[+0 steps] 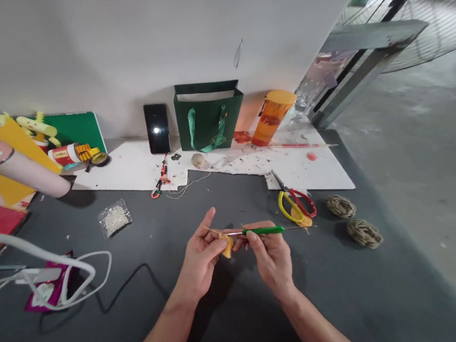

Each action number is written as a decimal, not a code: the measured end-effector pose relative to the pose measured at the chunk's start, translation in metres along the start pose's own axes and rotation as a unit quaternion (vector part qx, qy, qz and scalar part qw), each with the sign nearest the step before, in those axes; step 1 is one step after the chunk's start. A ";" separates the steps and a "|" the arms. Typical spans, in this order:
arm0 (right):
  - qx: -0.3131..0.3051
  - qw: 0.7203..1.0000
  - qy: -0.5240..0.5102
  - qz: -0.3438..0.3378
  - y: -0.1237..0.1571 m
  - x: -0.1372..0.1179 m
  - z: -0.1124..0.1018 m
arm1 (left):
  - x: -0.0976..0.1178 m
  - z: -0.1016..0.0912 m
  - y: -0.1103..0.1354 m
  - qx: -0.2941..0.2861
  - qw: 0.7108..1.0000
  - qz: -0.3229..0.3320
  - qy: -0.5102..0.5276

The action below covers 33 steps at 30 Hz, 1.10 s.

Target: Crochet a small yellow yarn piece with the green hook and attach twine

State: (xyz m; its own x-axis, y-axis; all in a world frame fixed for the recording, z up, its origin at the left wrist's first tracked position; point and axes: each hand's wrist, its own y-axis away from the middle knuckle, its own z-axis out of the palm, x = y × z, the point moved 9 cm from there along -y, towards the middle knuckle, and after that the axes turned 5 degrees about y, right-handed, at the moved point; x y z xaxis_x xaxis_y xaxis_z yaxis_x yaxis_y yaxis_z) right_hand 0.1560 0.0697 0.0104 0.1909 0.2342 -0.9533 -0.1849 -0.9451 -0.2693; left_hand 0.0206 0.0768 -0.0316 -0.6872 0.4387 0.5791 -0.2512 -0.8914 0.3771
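My left hand [198, 264] pinches a small yellow-orange crochet piece [227, 247] between thumb and fingers, its index finger raised with a strand near it. My right hand [274, 260] grips a crochet hook [266, 231] by its green handle. The hook's metal shaft points left and meets the crochet piece at its top; the tip is too small to make out. To the right of my right hand, a flat yellow-orange bundle of yarn [306, 220] lies partly under scissors [296, 202] with one red and one yellow handle.
Two brown-grey yarn bundles [341, 206] lie near the right table edge. Along the wall stand a phone [157, 129], a green gift bag [207, 122] and an orange bottle [272, 118]. A bag of white beads [115, 218] and white cables [75, 265] are on the left.
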 end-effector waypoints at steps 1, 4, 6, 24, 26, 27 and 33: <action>0.004 1.000 0.014 -0.008 0.000 -0.002 -0.001 | 0.000 0.000 0.000 0.002 1.000 -0.003 0.003; 0.006 0.999 0.001 -0.032 0.001 -0.011 0.001 | 0.002 0.000 0.000 0.005 1.000 -0.002 0.017; 0.006 0.999 -0.011 -0.045 0.001 -0.018 0.003 | 0.003 0.000 0.000 0.005 1.000 0.000 0.027; 0.030 0.998 -0.054 -0.002 0.009 0.003 0.003 | 0.005 0.008 0.003 -0.023 0.998 0.044 0.027; 0.029 0.996 -0.082 0.017 0.008 0.009 0.003 | 0.008 0.008 0.004 -0.023 0.998 0.057 0.016; 0.023 0.995 -0.091 0.026 0.008 0.012 0.004 | 0.009 0.008 0.004 -0.022 0.998 0.062 0.011; -0.004 0.995 -0.095 0.037 0.006 0.014 0.007 | 0.011 0.007 0.005 -0.023 0.997 0.072 -0.015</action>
State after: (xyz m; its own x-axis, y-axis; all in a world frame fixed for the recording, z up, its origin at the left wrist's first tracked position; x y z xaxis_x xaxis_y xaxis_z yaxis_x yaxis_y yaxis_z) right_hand 0.1509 0.0692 -0.0052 -0.0092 0.2021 -0.9793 -0.1836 -0.9630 -0.1971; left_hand 0.0171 0.0783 -0.0182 -0.6981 0.3091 0.6459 -0.1834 -0.9491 0.2559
